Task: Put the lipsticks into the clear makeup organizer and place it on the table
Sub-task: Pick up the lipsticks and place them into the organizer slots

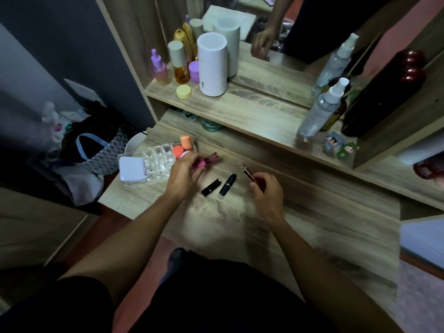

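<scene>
The clear makeup organizer [153, 162] sits on the wooden table [312, 227] at the left, holding orange and pink sponges [186, 145] and a white card [132, 168]. My left hand [183, 175] grips a pink and dark red lipstick [209, 159] just right of the organizer. My right hand [265, 191] holds a clear-capped lipstick [245, 171] by its lower end. Two black lipsticks [211, 187] [227, 184] lie side by side on the table between my hands.
A raised shelf behind holds a white cylinder [212, 66], several bottles and jars [179, 66], two spray bottles [319, 111], a dark bottle [384, 97] and small figurines [336, 145]. A mirror stands at the back. A bag [91, 150] lies on the floor at left.
</scene>
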